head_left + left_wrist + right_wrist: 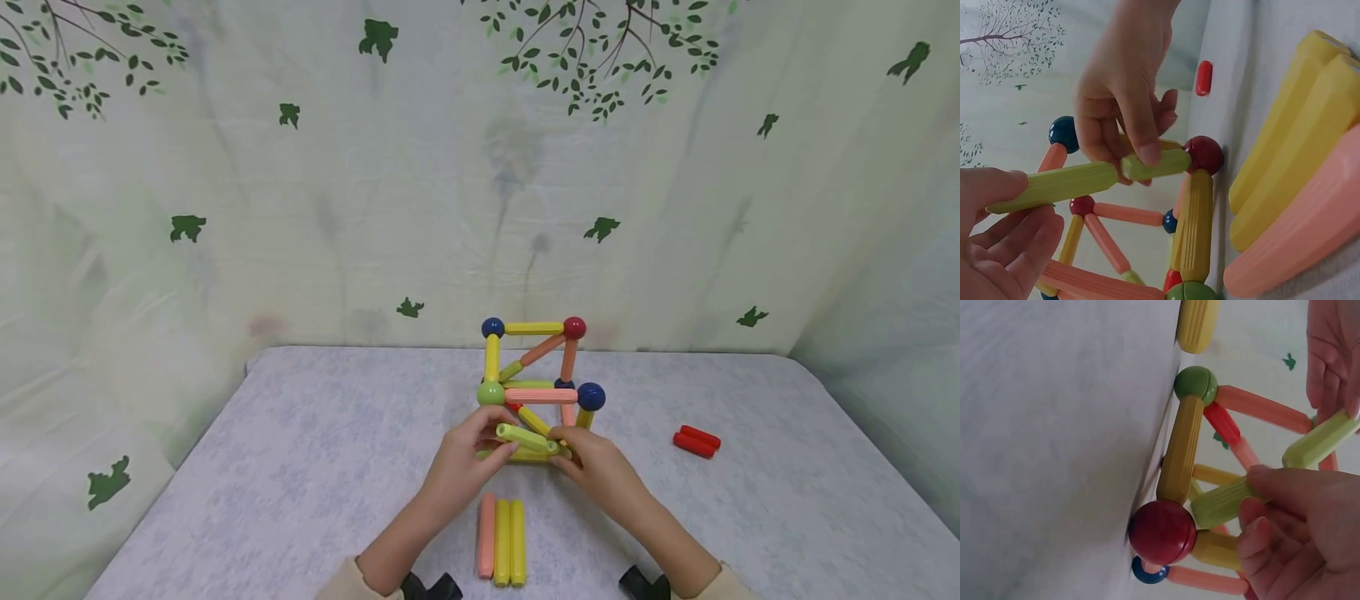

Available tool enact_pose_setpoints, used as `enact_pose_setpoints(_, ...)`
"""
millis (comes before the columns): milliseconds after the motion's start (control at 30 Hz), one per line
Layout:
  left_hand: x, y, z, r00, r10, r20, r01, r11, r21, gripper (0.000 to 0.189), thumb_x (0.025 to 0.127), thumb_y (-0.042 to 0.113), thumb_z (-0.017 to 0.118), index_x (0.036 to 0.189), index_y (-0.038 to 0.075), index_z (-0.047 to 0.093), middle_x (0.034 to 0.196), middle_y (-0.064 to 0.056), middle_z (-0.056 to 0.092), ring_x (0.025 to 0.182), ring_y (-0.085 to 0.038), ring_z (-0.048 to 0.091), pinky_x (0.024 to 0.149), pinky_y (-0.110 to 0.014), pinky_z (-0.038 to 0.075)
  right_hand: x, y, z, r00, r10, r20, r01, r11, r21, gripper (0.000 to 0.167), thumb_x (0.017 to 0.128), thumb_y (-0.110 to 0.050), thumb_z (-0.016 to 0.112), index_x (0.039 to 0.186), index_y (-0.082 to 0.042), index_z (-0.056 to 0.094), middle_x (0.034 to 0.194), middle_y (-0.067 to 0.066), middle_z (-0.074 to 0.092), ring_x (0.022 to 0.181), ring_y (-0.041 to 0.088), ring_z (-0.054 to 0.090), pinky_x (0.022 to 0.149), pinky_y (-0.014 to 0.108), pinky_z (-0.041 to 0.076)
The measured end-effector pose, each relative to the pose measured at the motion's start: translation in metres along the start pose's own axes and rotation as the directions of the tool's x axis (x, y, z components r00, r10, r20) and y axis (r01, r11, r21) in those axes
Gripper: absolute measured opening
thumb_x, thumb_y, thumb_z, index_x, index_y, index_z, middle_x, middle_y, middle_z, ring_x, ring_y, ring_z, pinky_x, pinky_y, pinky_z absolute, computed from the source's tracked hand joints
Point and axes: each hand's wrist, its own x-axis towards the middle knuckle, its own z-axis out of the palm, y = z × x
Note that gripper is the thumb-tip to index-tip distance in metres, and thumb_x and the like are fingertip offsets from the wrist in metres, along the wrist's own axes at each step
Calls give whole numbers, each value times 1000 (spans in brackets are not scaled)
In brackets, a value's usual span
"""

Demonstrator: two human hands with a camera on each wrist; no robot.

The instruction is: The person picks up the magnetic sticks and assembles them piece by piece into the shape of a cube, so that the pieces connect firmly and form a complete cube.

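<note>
Pinching light-green stick [1066, 186], left grip [467, 457]; right grip [600, 467] holding second stick [1169, 164] beside red ball [1163, 532].

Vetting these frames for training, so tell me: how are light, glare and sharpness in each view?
Head: brightest, with even light across the tabletop and no strong glare; left wrist: dimmer, with small glints on the blue ball; right wrist: also dim, the tabletop looking smudged and soft, the large red ball clearer in outline.
</note>
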Motion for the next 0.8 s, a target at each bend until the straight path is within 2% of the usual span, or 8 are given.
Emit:
enact_pose_setpoints(133,3,10,2,1000,-12,19,12,1000,5,24,81,-1,63,103,2,53,98,-5,58,89,-19,60,71,-25,49,3,-2,3,999,32,10,-31,999,-17,29,74,-7,72,101,-11,62,89,-2,59,65,8,47,58,19,44)
enact_pose_setpoints(300,2,31,1,999,-13,33,12,1000,24,23,81,-7,61,101,-3,52,98,-13,57,90,-27,60,72,-27,50,2,-1,4,998,58,30,-61,995,83,30,76,-4,70,104,-10,61,91,0,59,62,9,49,54,17,45)
enact_pose_setpoints(433,2,13,3,999,29,14,-30,998,49,23,84,1,61,106,4,54,101,-8,57,90,-20,60,73,-24,49,2,2,5,994,72,77,-86,977,194,29,80,-4,66,108,-7,58,87,1,59,56,11,52,50,18,45)
enact_pose_setpoints(467,2,13,3,999,30,11,-31,998,54,24,85,1,60,108,5,54,102,-8,57,90,-20,59,73,-24,49,2,3,5,993,75,87,-92,972,214,29,81,-5,66,109,-7,58,85,1,59,55,11,53,50,18,46)
enact_pose_setpoints(533,2,5,3,999,47,21,-49,996,79,29,87,7,58,116,11,54,104,-2,54,86,-14,57,72,-21,48,2,4,6,993,70,93,-91,966,241,28,82,-5,65,109,-5,58,84,1,59,57,12,55,52,18,47)
enact_pose_setpoints(667,1,1,2,991,49,125,-66,988,142,38,92,13,52,129,14,46,112,-3,52,77,-11,52,66,-22,48,2,6,7,994,57,91,-81,955,286,27,82,-4,64,109,-4,57,88,4,60,60,15,58,54,19,48)
enact_pose_setpoints(733,1,-9,5,983,31,179,-62,983,172,35,94,20,49,128,15,45,112,-3,53,75,-10,51,63,-21,47,1,7,8,995,51,89,-76,948,309,26,83,-3,63,108,-4,57,91,5,60,61,16,59,54,19,48)
enact_pose_setpoints(800,1,-12,9,981,1,194,-41,979,199,28,93,22,50,120,14,47,110,-3,56,77,-10,53,63,-22,46,1,8,8,995,49,89,-75,943,324,25,83,-3,63,107,-5,57,92,7,60,62,16,59,56,19,49)
